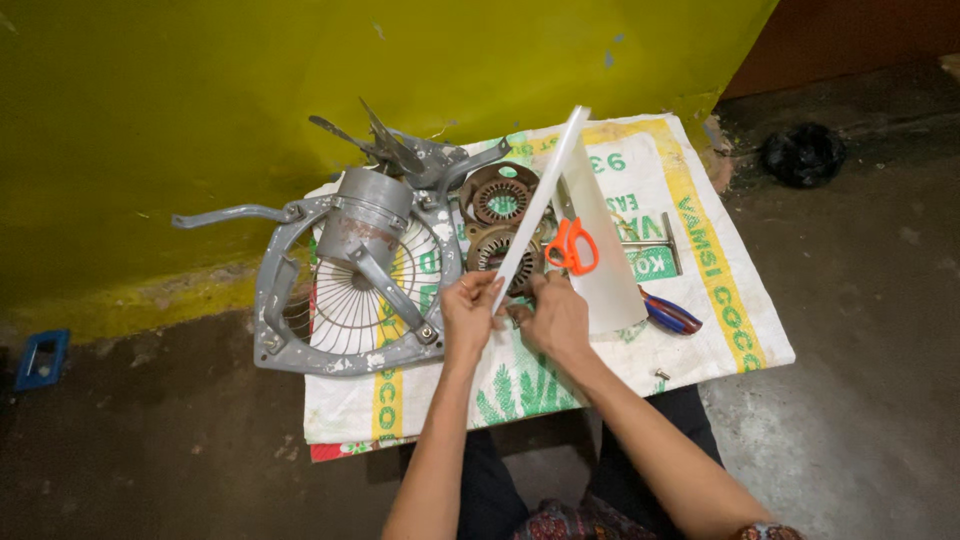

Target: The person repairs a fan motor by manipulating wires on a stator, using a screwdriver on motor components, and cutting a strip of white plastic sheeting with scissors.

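White plastic sheet (590, 220), standing over the sack (720, 300) beside the orange scissors (572, 246), is pinched at its folded lower end by left hand (468, 312) and right hand (555, 318), likely mid-crease, needing firm pressing along the fold.

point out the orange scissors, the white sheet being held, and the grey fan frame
orange scissors (571, 247), head view, on the orange handle loops.
white sheet (606, 262), head view, on its flat face right of the fold.
grey fan frame (272, 285), head view, on the ring's left rim.
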